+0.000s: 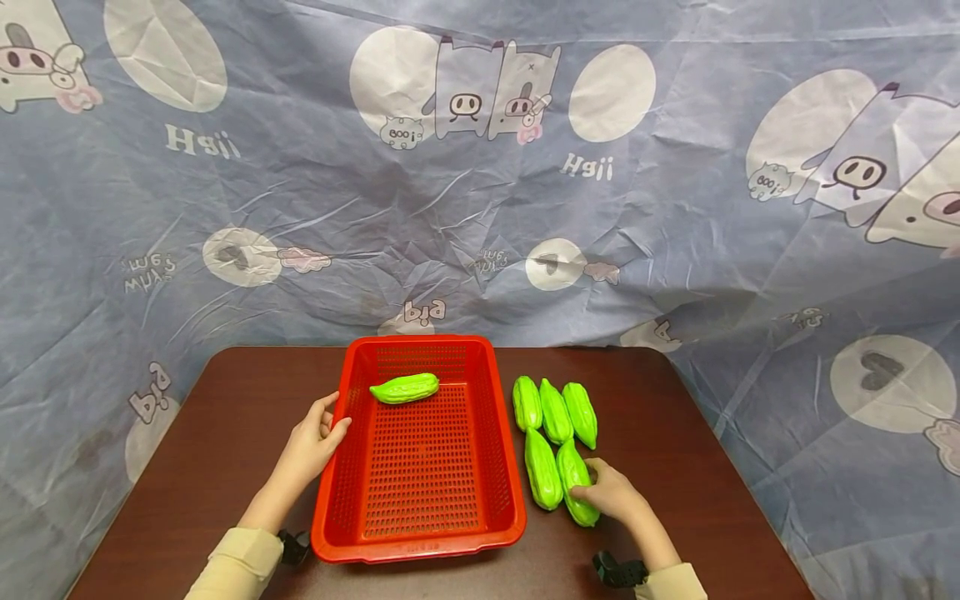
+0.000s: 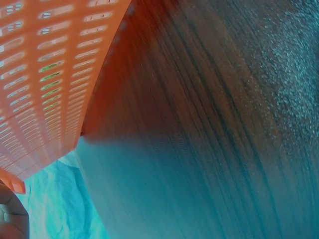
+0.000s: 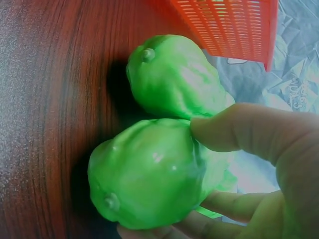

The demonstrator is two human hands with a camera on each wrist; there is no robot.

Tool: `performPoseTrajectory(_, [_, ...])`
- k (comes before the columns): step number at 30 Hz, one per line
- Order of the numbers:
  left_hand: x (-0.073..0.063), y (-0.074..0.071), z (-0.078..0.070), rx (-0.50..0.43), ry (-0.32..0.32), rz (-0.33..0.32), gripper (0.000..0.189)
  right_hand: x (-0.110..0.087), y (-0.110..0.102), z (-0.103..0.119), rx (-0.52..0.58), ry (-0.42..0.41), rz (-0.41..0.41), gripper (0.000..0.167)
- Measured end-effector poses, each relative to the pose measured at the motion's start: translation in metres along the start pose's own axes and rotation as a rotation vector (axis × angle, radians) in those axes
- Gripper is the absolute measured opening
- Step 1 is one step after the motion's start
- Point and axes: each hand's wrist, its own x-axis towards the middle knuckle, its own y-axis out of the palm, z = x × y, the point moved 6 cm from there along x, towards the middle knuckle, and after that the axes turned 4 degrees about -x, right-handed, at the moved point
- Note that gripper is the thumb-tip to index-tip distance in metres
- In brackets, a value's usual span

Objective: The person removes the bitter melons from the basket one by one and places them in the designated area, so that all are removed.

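Note:
In the head view, a red plastic basket [image 1: 418, 547] with slotted walls stands on the table, holding one bright green, ridged bitter melon [image 1: 405, 388]. My left hand [image 1: 311, 442] grips the basket's left rim; only a bit of its fingers [image 2: 12, 216] shows in the left wrist view. To the right of the basket, several more bitter melons [image 1: 555, 412] lie in two rows. My right hand [image 1: 617, 493] holds the front right bitter melon [image 3: 149, 174], thumb on one side and fingers on the other. Beside it lies another bitter melon [image 3: 174, 74], apart from the hand.
The dark brown wooden table [image 1: 675, 467] extends on both sides of the basket. A grey-blue cloth [image 1: 465, 192] with cartoon pigs hangs behind the table and around its sides. Dark straps [image 1: 619, 570] sit on both wrists.

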Motion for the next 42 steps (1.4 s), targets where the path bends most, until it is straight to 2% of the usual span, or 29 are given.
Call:
performPoseTrajectory(14, [-0.001, -0.001, -0.002, -0.002, 0.009, -0.002, 0.057, 0.002, -0.003, -0.002, -0.001, 0.027, 0.007, 0.079])
performPoseTrajectory(21, [0.000, -0.001, -0.002, -0.006, 0.005, -0.002, 0.057, 0.007, -0.017, 0.010, 0.009, 0.020, -0.026, 0.079])
performPoseTrajectory(31, [0.001, 0.000, 0.000, -0.011, 0.008, -0.005, 0.056, 0.022, -0.040, 0.061, 0.047, -0.093, -0.134, 0.069])
performPoseTrajectory(42, [0.001, 0.000, -0.001, -0.009, 0.012, -0.012, 0.056, 0.042, -0.035, 0.134, 0.173, -0.219, -0.156, 0.062])
